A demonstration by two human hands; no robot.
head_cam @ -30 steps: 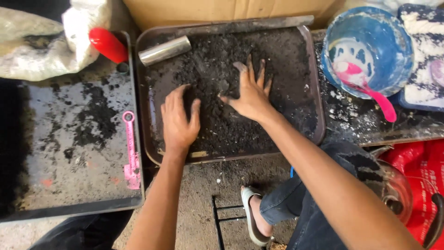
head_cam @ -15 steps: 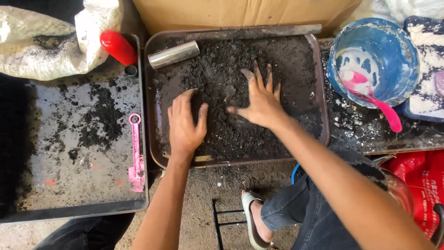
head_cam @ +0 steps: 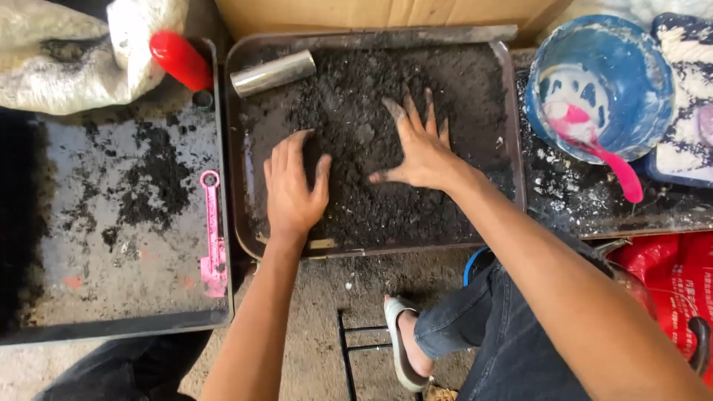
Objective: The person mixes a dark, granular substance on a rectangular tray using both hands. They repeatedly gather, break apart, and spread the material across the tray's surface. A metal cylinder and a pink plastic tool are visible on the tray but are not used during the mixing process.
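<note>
A big brown tray (head_cam: 238, 148) holds a bed of dark soil (head_cam: 356, 96). Both hands lie flat on the soil, the right hand (head_cam: 423, 152) and the left hand (head_cam: 293, 189), each grip released with fingers spread. A small metal tube (head_cam: 273, 73) rests in the tray's top corner, and a pink spoon (head_cam: 212, 238) lies on the next tray.

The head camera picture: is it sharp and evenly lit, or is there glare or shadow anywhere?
Head view: mostly sharp, in soft, even light, with both the left hand and right hand crisp on the dark powder in the brown tray; mild glare streaks the metal cylinder; the left edge of the black tray sinks into deep shadow; straight tray edges bow slightly near the frame's borders.
</note>
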